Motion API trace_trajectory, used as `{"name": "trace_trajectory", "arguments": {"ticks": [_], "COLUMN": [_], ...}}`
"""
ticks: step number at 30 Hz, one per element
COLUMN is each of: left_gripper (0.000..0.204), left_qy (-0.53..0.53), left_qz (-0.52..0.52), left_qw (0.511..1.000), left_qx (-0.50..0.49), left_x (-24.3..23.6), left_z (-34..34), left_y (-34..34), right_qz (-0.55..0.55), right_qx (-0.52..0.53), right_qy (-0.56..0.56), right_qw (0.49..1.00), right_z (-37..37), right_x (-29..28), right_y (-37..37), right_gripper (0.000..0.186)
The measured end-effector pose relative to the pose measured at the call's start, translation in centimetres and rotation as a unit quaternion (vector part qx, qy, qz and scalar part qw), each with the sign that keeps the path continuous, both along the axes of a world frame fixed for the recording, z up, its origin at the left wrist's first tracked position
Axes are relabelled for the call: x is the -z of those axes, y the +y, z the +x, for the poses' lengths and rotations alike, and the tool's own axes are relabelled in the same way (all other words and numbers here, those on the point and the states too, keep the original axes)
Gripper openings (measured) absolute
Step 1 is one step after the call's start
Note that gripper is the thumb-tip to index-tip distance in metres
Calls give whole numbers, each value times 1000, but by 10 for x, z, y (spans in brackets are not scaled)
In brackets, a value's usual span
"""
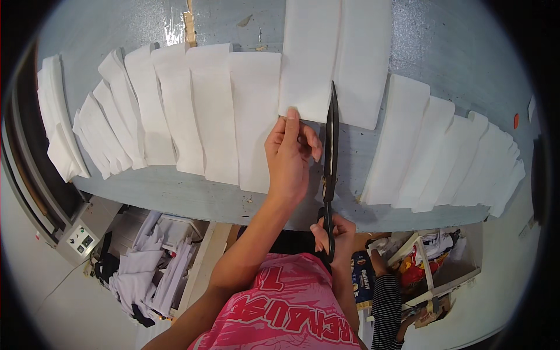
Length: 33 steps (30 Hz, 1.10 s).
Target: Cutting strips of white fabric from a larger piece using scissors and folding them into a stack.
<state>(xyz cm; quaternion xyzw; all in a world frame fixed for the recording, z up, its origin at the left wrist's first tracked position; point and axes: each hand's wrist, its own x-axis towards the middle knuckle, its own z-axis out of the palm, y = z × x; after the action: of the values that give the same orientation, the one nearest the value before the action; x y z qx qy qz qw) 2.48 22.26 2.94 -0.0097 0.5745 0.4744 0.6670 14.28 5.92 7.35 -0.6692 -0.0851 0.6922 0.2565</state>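
Pink shirt (291, 300) behind right grip (337, 234), which wraps the handle of scissors (331, 157); white cloth (309, 58) ahead of left grip (293, 133), corner pinched, likely light, limp, best held there.

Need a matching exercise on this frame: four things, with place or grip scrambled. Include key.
Column 1
1. Left hand
2. Right hand
3. Small orange item
4. Control box with buttons

Column 2
A. Far right of the picture
B. Round the handle of the dark scissors
C. Lower left of the picture
D. At the near edge of a white sheet

Pairs: 1-D, 2-B, 3-A, 4-C
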Motion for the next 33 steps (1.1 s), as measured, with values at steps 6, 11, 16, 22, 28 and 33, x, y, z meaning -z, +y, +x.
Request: {"name": "trace_trajectory", "arguments": {"ticks": [6, 11, 16, 22, 28, 33], "left_gripper": [35, 38, 39, 33, 28, 29], "left_qy": [3, -20, -57, -104, -173, 61], "left_qz": [-1, -19, -35, -39, -44, -22], "left_qw": [1000, 1000, 998, 993, 981, 997], "left_qx": [0, -5, -16, -42, -76, 45], "left_x": [-2, -4, -3, -12, -12, -11], "left_z": [3, -2, -7, -9, -14, -9], "left_y": [1, 2, 4, 10, 10, 5], "right_qz": [-20, -4, -10, -17, -5, 104], "right_qx": [-7, 26, 20, 7, -44, -191], "right_qy": [-34, 20, 38, 43, 25, -265], "right_qw": [999, 999, 999, 999, 999, 939], "right_z": [3, 10, 14, 17, 18, 2], "right_x": [-4, -3, -5, -7, -12, -20], "right_y": [0, -22, -34, -28, -26, -35], "right_gripper": [34, 30, 27, 27, 29, 34]}}
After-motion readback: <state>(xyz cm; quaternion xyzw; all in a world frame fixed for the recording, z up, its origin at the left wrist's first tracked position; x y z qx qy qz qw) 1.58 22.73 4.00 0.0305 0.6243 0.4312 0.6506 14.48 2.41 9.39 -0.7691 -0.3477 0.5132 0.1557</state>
